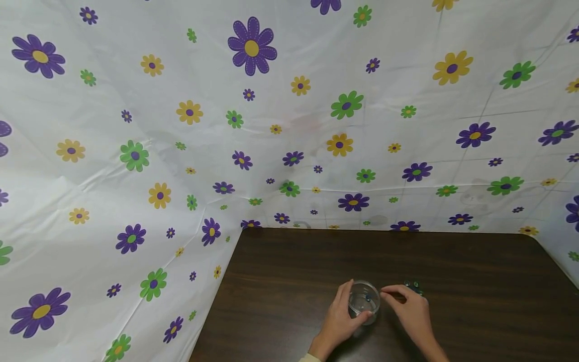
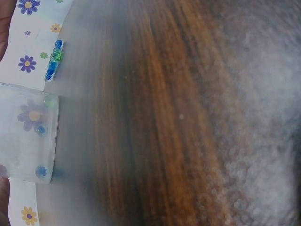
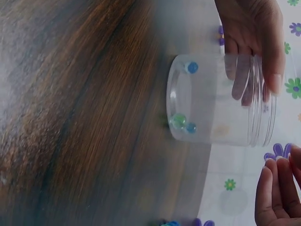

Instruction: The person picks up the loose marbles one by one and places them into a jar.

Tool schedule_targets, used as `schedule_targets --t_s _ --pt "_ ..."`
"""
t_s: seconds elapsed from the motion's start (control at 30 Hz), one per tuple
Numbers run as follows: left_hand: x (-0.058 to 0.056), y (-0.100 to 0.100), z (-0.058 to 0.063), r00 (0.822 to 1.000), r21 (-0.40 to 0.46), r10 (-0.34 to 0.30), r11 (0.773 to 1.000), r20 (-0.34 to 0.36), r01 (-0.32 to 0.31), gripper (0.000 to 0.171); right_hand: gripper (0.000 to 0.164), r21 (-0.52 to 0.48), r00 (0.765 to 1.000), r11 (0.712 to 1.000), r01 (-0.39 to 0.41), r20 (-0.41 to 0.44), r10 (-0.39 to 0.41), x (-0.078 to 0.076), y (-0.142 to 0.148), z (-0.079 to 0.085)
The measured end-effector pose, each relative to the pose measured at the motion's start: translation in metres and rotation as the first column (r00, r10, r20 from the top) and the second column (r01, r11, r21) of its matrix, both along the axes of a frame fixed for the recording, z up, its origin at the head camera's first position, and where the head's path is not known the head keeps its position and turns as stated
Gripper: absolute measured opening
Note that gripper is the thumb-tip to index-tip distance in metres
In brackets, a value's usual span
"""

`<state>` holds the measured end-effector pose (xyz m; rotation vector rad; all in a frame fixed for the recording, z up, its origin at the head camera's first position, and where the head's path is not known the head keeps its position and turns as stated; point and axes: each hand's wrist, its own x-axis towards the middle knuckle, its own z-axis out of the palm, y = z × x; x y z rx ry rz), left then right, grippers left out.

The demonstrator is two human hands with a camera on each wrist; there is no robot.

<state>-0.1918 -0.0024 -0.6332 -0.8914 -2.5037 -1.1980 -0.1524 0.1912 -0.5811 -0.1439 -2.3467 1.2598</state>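
My left hand [image 1: 336, 319] grips a clear, open-topped jar [image 3: 225, 101] around its upper side, thumb across the near side. The jar stands upright on the table. Low inside it lie a green marble [image 3: 178, 121], a blue marble [image 3: 191, 127] and another blue marble [image 3: 192, 67]. Just right of the rim, my right hand [image 1: 412, 311] has thumb and fingertips brought together; I cannot tell whether anything sits between them. Beyond that hand, a small group of blue and green marbles [image 1: 412, 286] rests on the table, partly hidden by the hand in the head view.
A dark wood-grain table [image 1: 280, 281] lies under everything. Behind it and along its left side hangs a white sheet with purple, yellow and green flowers [image 1: 294, 125]. In the left wrist view, the loose marbles [image 2: 54, 59] form a row beyond the jar.
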Motion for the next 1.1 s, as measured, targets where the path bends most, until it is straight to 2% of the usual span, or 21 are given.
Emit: schedule_targets --t_s 0.3,0.63,0.87,1.1 --pt "0.001 0.0 0.0 1.0 -0.012 0.014 1.0 0.004 -0.014 0.081 0.01 -0.007 0.997 0.999 0.041 0.065 -0.04 0.003 0.016 -0.002" --pt "0.001 0.0 -0.001 1.0 -0.006 0.013 1.0 0.017 -0.013 0.082 0.013 0.004 0.996 0.997 0.077 0.052 -0.078 0.007 0.044 -0.006" --pt "0.002 -0.001 -0.001 0.999 -0.003 0.011 1.0 0.034 -0.011 0.081 0.014 0.066 0.973 0.979 0.192 0.116 -0.198 0.007 0.062 -0.015" --pt "0.001 -0.001 -0.002 1.0 0.014 -0.005 1.0 0.022 0.004 0.08 0.014 0.09 0.961 0.972 0.217 0.154 -0.229 0.006 0.077 -0.023"
